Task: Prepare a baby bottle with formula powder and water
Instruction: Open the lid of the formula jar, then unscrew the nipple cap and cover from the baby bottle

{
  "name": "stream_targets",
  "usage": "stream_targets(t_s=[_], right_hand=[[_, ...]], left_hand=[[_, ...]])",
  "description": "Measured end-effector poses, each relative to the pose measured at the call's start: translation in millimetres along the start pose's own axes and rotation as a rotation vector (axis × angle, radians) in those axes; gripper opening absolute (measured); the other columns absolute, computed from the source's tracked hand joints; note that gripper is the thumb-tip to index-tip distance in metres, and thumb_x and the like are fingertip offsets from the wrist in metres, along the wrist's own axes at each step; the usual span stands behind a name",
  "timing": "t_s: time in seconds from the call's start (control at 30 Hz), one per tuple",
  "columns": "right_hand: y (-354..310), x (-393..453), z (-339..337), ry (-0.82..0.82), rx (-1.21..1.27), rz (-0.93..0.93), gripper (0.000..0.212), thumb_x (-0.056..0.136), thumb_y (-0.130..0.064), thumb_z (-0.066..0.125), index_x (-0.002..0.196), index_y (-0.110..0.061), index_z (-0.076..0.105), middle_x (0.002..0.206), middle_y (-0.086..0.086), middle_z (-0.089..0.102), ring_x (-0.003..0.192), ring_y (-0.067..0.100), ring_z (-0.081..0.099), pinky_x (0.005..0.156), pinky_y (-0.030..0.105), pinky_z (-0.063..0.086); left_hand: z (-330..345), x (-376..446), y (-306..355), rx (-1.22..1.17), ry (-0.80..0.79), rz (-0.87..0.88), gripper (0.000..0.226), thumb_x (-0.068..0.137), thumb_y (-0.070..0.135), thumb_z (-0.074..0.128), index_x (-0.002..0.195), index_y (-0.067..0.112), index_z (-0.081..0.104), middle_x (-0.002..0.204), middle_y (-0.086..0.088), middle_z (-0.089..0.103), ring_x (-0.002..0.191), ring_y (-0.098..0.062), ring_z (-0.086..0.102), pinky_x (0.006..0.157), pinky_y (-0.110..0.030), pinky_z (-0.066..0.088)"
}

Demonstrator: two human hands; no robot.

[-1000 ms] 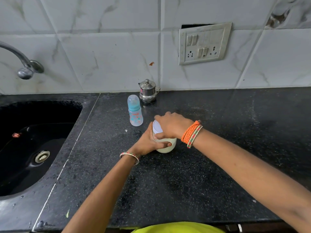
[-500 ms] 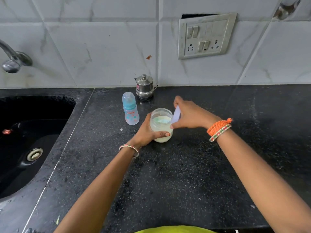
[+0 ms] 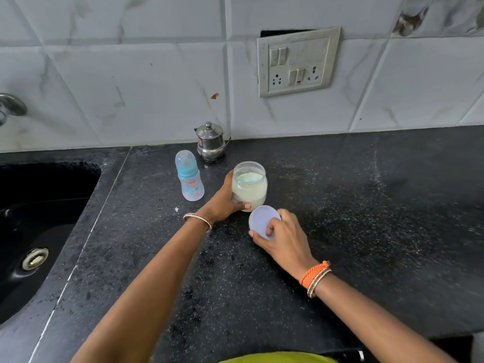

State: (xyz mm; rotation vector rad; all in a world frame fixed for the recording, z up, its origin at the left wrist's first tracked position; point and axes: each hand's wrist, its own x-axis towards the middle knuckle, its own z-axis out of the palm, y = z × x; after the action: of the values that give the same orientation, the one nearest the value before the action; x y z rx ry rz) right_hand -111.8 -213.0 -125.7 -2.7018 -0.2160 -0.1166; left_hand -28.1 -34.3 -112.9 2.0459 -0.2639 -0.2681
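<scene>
With lid off, powder jar (image 3: 249,186) stands mid-frame on the counter (image 3: 366,205), left hand (image 3: 225,203) wrapped round its side. Right hand (image 3: 284,241) pinches the lid (image 3: 262,221) just below; probably touching the counter, unclear. Baby bottle (image 3: 189,175) upright left of jar.

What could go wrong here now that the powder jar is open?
The open jar is steadied only by the left hand; a bump could spill powder. The baby bottle stands capped close beside that hand and could be knocked toward the sink. The lid in the right hand may pick up counter grit.
</scene>
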Motion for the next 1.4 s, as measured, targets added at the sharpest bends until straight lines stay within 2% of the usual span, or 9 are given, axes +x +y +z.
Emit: stream_targets(t_s=[0.17, 0.33, 0.47, 0.6, 0.73, 0.87, 1.07, 1.2, 1.4], right_hand=[[-3, 2, 10, -0.093, -0.194, -0.068, 0.051, 0.081, -0.062, 0.051, 0.089, -0.014, 0.065, 0.119, 0.006, 0.052, 0.119, 0.027, 0.041, 0.097, 0.042, 0.035], [-22, -3, -9, -0.153, -0.333, -0.041, 0.064, 0.078, -0.07, 0.045, 0.099, -0.013, 0.066, 0.133, 0.011, 0.047, 0.135, 0.034, 0.028, 0.104, 0.052, 0.029], [-73, 6, -48, 0.039, -0.211, -0.246, 0.036, 0.088, -0.047, 0.049, 0.087, -0.016, 0.067, 0.097, 0.003, 0.063, 0.099, 0.024, 0.056, 0.084, 0.039, 0.045], [-124, 58, -62, 0.022, 0.059, -0.369, 0.021, 0.087, -0.033, 0.055, 0.085, -0.013, 0.061, 0.093, 0.004, 0.06, 0.088, 0.022, 0.056, 0.071, 0.035, 0.048], [-160, 117, -41, -0.057, 0.039, -0.355, 0.053, 0.086, -0.043, 0.06, 0.123, -0.007, 0.048, 0.124, 0.015, 0.051, 0.116, 0.033, 0.049, 0.088, 0.04, 0.045], [-182, 151, -19, -0.168, -0.117, -0.325, 0.066, 0.087, -0.048, 0.059, 0.133, -0.005, 0.04, 0.131, 0.022, 0.048, 0.121, 0.037, 0.048, 0.093, 0.043, 0.044], [-195, 144, -10, -0.205, -0.015, -0.401, 0.03, 0.085, -0.024, 0.067, 0.106, -0.005, 0.059, 0.11, 0.018, 0.062, 0.101, 0.036, 0.061, 0.083, 0.042, 0.053], [-189, 134, -9, -0.335, 0.015, -0.484, 0.029, 0.079, -0.015, 0.07, 0.106, -0.015, 0.06, 0.116, 0.014, 0.056, 0.105, 0.03, 0.057, 0.076, 0.033, 0.048], [-186, 132, -28, -0.52, -0.05, -0.665, 0.039, 0.071, 0.009, 0.062, 0.097, -0.019, 0.068, 0.104, 0.002, 0.059, 0.091, 0.02, 0.058, 0.067, 0.032, 0.048]], left_hand=[[-1, -20, -11, -0.034, 0.092, -0.014, 0.101, 0.084, -0.005, 0.063, 0.15, 0.02, -0.009, 0.152, -0.007, 0.029, 0.129, -0.01, 0.035, 0.101, -0.024, 0.037], [-4, -48, -29, 0.009, 0.473, 0.052, 0.052, 0.088, 0.001, 0.058, 0.135, 0.013, 0.04, 0.122, 0.002, 0.051, 0.101, -0.01, 0.056, 0.087, -0.028, 0.05], [-15, -67, -33, -0.033, 0.853, 0.102, 0.025, 0.082, -0.005, 0.053, 0.097, 0.013, 0.061, 0.097, 0.0, 0.065, 0.078, -0.003, 0.057, 0.073, -0.029, 0.052], [-33, -73, -36, -0.121, 1.062, 0.008, 0.025, 0.082, 0.0, 0.053, 0.106, 0.007, 0.053, 0.11, -0.011, 0.061, 0.088, -0.012, 0.056, 0.075, -0.015, 0.046], [-55, -66, -44, -0.132, 0.887, -0.101, 0.058, 0.079, 0.019, 0.063, 0.13, 0.008, 0.038, 0.134, -0.01, 0.044, 0.122, -0.021, 0.046, 0.104, -0.039, 0.041], [-71, -51, -38, -0.037, 0.692, -0.097, 0.088, 0.079, 0.028, 0.073, 0.147, 0.011, 0.019, 0.153, -0.007, 0.026, 0.139, -0.019, 0.028, 0.112, -0.032, 0.026], [-79, -45, -42, -0.056, 0.659, -0.123, 0.027, 0.073, 0.019, 0.077, 0.089, 0.011, 0.056, 0.097, -0.017, 0.067, 0.071, -0.002, 0.058, 0.056, -0.009, 0.039], [-78, -66, -60, -0.178, 0.595, -0.092, 0.041, 0.059, 0.041, 0.076, 0.083, 0.01, 0.064, 0.082, -0.01, 0.071, 0.071, -0.012, 0.058, 0.066, -0.044, 0.05], [-79, -75, -64, -0.264, 0.469, -0.097, 0.042, 0.061, 0.03, 0.085, 0.098, 0.017, 0.068, 0.097, -0.002, 0.075, 0.094, -0.019, 0.07, 0.087, -0.038, 0.056]])
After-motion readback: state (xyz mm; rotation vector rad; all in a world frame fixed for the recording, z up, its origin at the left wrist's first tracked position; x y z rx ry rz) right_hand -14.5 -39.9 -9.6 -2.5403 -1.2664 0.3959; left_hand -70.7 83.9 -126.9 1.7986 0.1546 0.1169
